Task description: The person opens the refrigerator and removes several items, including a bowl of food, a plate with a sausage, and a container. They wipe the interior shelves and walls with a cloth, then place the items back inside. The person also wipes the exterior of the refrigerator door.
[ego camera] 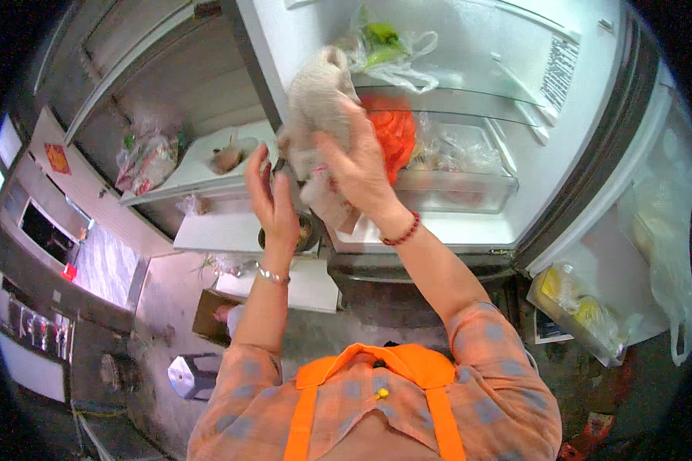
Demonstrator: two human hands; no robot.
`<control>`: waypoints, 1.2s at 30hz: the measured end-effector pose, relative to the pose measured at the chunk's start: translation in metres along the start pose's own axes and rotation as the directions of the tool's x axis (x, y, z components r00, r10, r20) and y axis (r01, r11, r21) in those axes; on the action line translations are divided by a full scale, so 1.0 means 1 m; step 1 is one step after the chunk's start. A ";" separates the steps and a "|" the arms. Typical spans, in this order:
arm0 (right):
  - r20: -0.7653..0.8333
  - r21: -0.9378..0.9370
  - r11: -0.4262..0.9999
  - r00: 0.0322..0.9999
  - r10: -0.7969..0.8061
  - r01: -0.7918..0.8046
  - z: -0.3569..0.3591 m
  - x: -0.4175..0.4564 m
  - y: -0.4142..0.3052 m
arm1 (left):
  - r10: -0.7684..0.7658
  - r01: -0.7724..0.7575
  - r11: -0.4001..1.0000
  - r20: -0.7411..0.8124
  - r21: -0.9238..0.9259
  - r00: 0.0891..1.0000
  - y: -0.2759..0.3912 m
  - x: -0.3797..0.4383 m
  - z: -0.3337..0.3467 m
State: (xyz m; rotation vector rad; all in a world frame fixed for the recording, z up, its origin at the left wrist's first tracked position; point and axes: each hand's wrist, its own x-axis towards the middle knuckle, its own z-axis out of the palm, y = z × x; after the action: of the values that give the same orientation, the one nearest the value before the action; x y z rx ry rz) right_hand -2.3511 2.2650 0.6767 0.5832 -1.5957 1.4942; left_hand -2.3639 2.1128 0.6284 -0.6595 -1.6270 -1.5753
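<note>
A crumpled beige cloth (pixel 317 104) hangs at the left edge of an open refrigerator (pixel 467 230). My right hand (pixel 363 167) is on the cloth, thumb and fingers curled against it; the fingertips are partly hidden and blurred. My left hand (pixel 274 201) is raised just left of the cloth, its fingers apart and holding nothing. Behind my right hand, inside the refrigerator, sits a red plastic bag (pixel 393 135). Green vegetables (pixel 380 37) in a clear plastic bag lie on the glass shelf (pixel 473 101) above it.
A clear drawer (pixel 461 193) in the refrigerator holds bagged items. The open door at right carries a bin (pixel 576 322) with yellow items and a hanging plastic bag (pixel 669 253). White shelves (pixel 207 233) at left hold bags and a dark bowl (pixel 305 230). A stool (pixel 190 377) stands on the floor.
</note>
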 end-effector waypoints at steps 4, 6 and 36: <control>0.081 -0.271 0.935 0.974 -0.213 0.227 0.037 -0.009 0.031 | 0.084 -0.086 0.984 -0.019 -0.158 0.996 0.012 0.031 0.033; 0.126 -0.306 0.939 0.984 -0.123 0.157 0.029 -0.031 0.045 | 0.212 -0.212 0.976 -0.006 0.041 0.977 -0.012 0.029 0.033; 0.009 -0.999 0.041 0.884 0.467 -0.012 -0.246 0.138 -0.013 | 0.241 -0.573 0.744 0.661 0.345 0.711 -0.021 0.133 0.234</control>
State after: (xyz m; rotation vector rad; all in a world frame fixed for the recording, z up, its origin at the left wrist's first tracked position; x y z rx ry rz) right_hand -2.3486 2.5281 0.7787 -0.3536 -2.6226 0.0656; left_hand -2.4965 2.3224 0.7362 -1.1808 -2.0353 -0.5275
